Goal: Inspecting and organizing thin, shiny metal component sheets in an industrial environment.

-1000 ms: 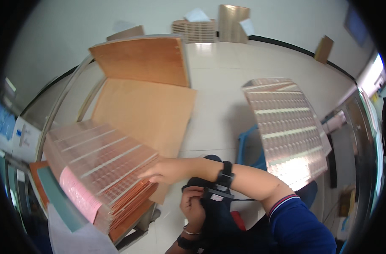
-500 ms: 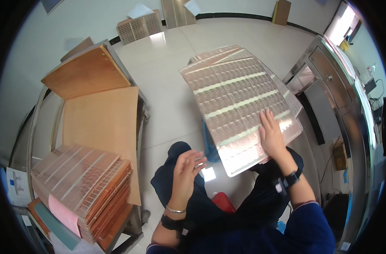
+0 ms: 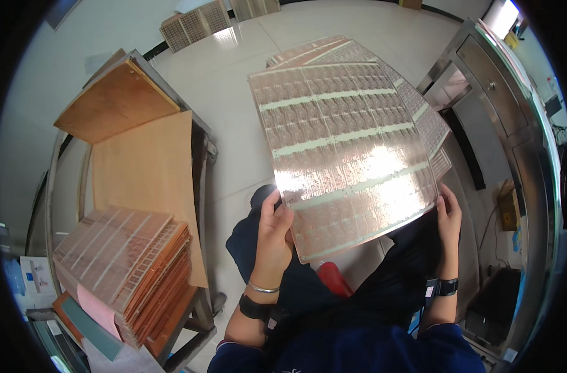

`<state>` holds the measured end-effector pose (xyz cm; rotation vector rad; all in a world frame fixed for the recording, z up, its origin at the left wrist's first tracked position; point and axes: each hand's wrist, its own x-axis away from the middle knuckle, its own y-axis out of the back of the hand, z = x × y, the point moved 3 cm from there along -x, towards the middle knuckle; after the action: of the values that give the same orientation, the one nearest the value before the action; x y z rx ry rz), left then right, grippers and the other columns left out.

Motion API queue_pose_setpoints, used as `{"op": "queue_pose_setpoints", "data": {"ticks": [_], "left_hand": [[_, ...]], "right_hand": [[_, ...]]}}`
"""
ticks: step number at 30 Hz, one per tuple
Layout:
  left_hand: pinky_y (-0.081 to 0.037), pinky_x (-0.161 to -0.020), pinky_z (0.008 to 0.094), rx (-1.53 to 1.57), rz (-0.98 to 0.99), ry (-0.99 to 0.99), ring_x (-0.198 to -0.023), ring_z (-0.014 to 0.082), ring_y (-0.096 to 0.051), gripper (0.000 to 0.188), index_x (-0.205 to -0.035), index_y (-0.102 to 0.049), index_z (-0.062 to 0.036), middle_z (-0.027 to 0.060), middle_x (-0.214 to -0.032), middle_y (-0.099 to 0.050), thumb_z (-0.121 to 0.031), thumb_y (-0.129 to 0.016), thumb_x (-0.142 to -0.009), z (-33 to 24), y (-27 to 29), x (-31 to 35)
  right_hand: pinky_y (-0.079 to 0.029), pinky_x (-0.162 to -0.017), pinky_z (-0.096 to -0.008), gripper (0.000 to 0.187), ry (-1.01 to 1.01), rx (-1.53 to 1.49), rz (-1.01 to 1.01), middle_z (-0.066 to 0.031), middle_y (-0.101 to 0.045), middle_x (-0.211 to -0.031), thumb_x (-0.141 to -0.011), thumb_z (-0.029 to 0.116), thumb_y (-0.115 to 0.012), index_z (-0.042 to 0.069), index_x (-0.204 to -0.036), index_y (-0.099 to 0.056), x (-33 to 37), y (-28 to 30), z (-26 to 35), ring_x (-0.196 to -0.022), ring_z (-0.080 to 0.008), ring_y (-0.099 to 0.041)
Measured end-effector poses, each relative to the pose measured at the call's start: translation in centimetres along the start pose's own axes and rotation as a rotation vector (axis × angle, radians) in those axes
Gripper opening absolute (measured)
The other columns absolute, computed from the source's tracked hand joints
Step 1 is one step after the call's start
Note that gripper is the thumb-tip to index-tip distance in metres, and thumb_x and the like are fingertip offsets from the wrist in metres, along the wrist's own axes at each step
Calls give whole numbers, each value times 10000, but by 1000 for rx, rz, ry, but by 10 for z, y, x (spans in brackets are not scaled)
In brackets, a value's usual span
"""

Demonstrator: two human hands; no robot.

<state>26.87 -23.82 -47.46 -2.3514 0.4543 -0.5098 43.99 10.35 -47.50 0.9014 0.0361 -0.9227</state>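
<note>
A large copper-coloured circuit board panel [image 3: 342,133] with pale green bands lies tilted in front of me, its near end over my lap. My left hand [image 3: 275,227] is closed on its lower left edge, with the fingertips partly hidden behind the board. At the lower right edge, my right hand [image 3: 448,214] holds the board between thumb and fingers. More circuit boards [image 3: 429,118] are fanned out underneath and behind it. Bright glare covers part of the top board's near half.
To the left, a stack of copper boards [image 3: 153,280] with a pink sheet [image 3: 98,311] rests on a metal-framed cart, against a wooden board [image 3: 143,180]. A steel desk with a drawer [image 3: 491,84] stands at the right. More panels [image 3: 196,28] lean by the far wall.
My left hand has come up from beside the board to its left edge. My right hand has slid off the top surface to the right edge. The top board has turned slightly.
</note>
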Motion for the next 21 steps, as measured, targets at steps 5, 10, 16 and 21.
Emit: {"op": "queue_pose_setpoints", "data": {"ticks": [5, 10, 16, 21], "left_hand": [[-321, -999, 293, 11, 26, -56, -1180, 174, -438, 482, -1340, -294, 26, 106, -1303, -446, -68, -480, -905, 3, 2, -4], [-328, -992, 292, -12, 53, -58, -1177, 172, -440, 475, -1339, -305, 26, 115, -1301, -447, -116, -469, -916, 4, -2, -3], [-331, -990, 284, -99, -6, -35, -1168, 171, -450, 440, -1333, -309, 27, 124, -1294, -450, -116, -425, -933, 1, -9, 0], [-338, -981, 274, -119, -18, -54, -1159, 169, -456, 410, -1321, -323, 36, 126, -1269, -464, -87, -384, -935, -2, -12, 1]], "right_hand": [[-428, -642, -222, 277, -519, -483, 134, -63, -587, -892, -904, 178, -508, -36, -1071, -561, 7, 8, 3, -725, -101, -535], [-418, -756, -247, 384, -565, -702, 163, -95, -562, -1046, -933, 268, -449, -34, -1164, -502, 9, 33, -15, -890, -132, -532], [-438, -843, -267, 424, -659, -909, 148, -135, -572, -1122, -924, 319, -459, -30, -1158, -518, 14, 47, -1, -996, -183, -556], [-347, -970, -272, 532, -405, -913, 247, -168, -467, -1278, -925, 291, -446, -82, -1297, -374, 12, 44, 28, -1167, -195, -457]]}}
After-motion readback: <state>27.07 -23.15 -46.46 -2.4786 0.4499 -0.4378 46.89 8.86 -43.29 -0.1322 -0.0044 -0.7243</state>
